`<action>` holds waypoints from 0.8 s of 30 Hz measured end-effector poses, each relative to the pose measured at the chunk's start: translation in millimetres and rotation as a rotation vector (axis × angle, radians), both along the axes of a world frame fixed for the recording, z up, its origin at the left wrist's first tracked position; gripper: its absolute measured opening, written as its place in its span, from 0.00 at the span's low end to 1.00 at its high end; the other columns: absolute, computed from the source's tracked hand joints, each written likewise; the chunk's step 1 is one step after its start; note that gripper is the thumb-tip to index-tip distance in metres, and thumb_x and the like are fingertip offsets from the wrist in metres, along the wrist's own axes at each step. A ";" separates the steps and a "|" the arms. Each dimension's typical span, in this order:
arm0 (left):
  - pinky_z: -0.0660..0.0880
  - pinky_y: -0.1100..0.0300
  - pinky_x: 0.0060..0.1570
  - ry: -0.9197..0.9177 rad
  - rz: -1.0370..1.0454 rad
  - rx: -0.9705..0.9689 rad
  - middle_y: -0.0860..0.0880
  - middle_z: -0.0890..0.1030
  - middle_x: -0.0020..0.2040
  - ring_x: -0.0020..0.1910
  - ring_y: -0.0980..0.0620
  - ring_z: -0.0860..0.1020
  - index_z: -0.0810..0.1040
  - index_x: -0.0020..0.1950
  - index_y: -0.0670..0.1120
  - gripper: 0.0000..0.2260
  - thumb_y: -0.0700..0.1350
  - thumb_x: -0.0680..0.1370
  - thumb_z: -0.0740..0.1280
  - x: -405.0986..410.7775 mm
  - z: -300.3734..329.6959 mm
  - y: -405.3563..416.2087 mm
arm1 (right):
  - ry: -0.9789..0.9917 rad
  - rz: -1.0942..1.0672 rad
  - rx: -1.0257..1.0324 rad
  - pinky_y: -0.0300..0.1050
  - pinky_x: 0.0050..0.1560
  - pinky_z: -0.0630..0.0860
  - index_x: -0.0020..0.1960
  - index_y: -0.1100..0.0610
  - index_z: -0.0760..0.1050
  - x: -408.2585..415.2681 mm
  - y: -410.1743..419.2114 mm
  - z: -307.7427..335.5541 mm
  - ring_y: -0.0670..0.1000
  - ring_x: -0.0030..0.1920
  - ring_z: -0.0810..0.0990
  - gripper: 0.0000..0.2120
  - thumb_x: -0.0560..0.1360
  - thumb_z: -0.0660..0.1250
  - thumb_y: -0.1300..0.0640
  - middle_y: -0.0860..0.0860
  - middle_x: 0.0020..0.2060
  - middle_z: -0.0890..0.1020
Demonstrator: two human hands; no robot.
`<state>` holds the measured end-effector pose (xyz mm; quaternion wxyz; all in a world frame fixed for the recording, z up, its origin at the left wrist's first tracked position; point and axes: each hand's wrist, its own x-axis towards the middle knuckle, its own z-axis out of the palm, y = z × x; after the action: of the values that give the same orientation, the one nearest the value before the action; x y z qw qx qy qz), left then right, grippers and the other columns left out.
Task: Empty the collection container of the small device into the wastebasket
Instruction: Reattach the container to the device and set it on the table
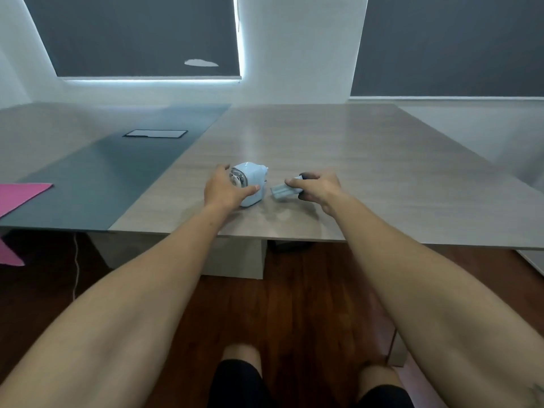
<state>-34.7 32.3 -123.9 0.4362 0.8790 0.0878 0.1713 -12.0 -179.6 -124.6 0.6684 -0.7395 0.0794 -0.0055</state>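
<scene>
Wood-grain table (368, 160), frame centre: left hand (225, 191) fingers wrap sharpener (250, 184); right hand (319, 187) pinches pulled-out drawer (281, 192). Drawer likely light, rigid; hold sides, keep level. Wastebasket unseen.

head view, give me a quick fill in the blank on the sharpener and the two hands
1. The left hand steadies the light blue ____.
2. The right hand holds the pulled-out ____.
3. The sharpener stands on the ____.
4. A ____ sheet lies at the far left.

Missing words: sharpener; drawer; table; pink
</scene>
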 end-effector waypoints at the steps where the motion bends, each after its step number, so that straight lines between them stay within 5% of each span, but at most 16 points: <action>1: 0.72 0.56 0.60 0.008 -0.017 -0.035 0.45 0.77 0.66 0.64 0.47 0.76 0.68 0.71 0.45 0.40 0.52 0.63 0.80 3.9 -2.5 0.7 | 0.002 0.010 0.000 0.48 0.53 0.82 0.62 0.61 0.78 3.5 0.5 -1.5 0.52 0.46 0.85 0.37 0.56 0.83 0.51 0.54 0.56 0.81; 6: 0.73 0.59 0.54 0.013 -0.004 -0.134 0.49 0.77 0.55 0.54 0.49 0.77 0.72 0.65 0.42 0.32 0.50 0.66 0.79 17.7 -7.1 4.4 | -0.028 0.074 0.010 0.48 0.55 0.82 0.63 0.63 0.78 14.0 3.7 -2.3 0.54 0.54 0.84 0.36 0.59 0.82 0.53 0.55 0.58 0.82; 10: 0.80 0.46 0.54 0.042 -0.101 -0.404 0.41 0.80 0.58 0.56 0.43 0.81 0.75 0.64 0.38 0.27 0.49 0.70 0.76 23.3 -9.9 17.6 | -0.034 0.127 0.045 0.50 0.58 0.80 0.57 0.62 0.79 15.8 4.7 1.6 0.56 0.57 0.83 0.23 0.65 0.81 0.57 0.57 0.56 0.83; 14: 0.83 0.58 0.38 0.073 -0.234 -0.602 0.41 0.79 0.57 0.51 0.45 0.81 0.74 0.64 0.36 0.19 0.43 0.76 0.71 16.4 -4.4 21.2 | -0.031 0.199 0.092 0.51 0.59 0.80 0.45 0.58 0.79 13.3 7.3 6.0 0.56 0.53 0.83 0.10 0.68 0.78 0.58 0.58 0.52 0.84; 19: 0.81 0.59 0.37 0.119 -0.288 -0.637 0.43 0.80 0.58 0.52 0.48 0.80 0.75 0.65 0.38 0.18 0.42 0.77 0.69 11.4 1.3 25.1 | -0.006 0.231 0.170 0.49 0.57 0.81 0.64 0.67 0.75 8.9 10.4 9.0 0.57 0.53 0.83 0.27 0.69 0.78 0.58 0.62 0.57 0.82; 24: 0.80 0.60 0.36 0.127 -0.352 -0.657 0.45 0.81 0.55 0.50 0.48 0.80 0.76 0.64 0.39 0.15 0.41 0.78 0.68 4.2 5.2 25.4 | 0.030 0.256 0.243 0.51 0.54 0.81 0.64 0.62 0.70 0.0 11.6 11.8 0.60 0.57 0.82 0.26 0.70 0.76 0.59 0.61 0.59 0.80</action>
<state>-30.4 57.7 -118.6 0.7111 0.7029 0.0126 0.0016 -11.9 -168.0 -112.9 0.7468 -0.6575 -0.0055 0.1002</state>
